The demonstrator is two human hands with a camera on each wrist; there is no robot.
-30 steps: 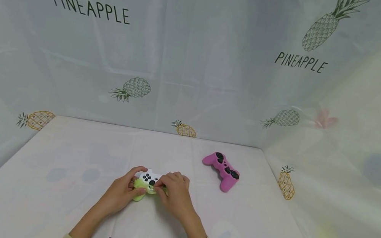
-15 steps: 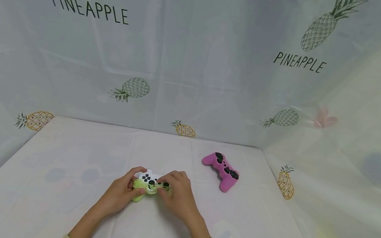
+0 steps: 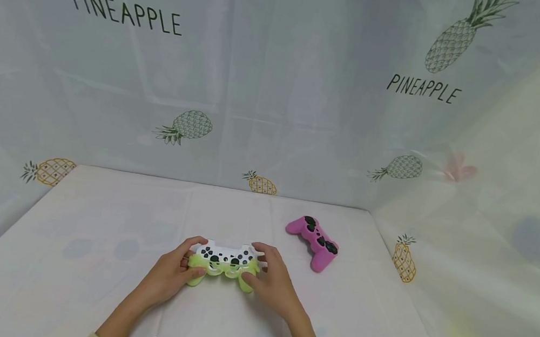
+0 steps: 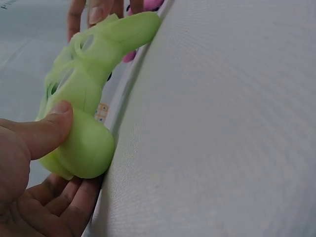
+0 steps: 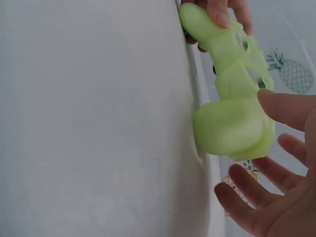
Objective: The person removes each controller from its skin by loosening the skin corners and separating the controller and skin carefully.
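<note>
1. White controller (image 3: 225, 253): between the two hands, over the near part of the table (image 3: 69, 274); from here I cannot tell whether it touches the cloth-like surface.
2. Green sleeve (image 4: 88, 94): round the controller's near side and grips, white top uncovered. Its thin loops look stretchy; a hard pull on one could, I judge, tear it.
3. Left hand (image 3: 173, 272): thumb and fingers closed about the left grip. Possible fault: squeezing there could bunch the sleeve.
4. Right hand (image 3: 275, 284): spread wide, thumb at the sleeve, fingers loose about the right end, no firm grasp. Likely weak point: that end could slip or swing.
5. Pink controller (image 3: 314, 242): lying beyond the right hand, well apart; little risk of a knock.
</note>
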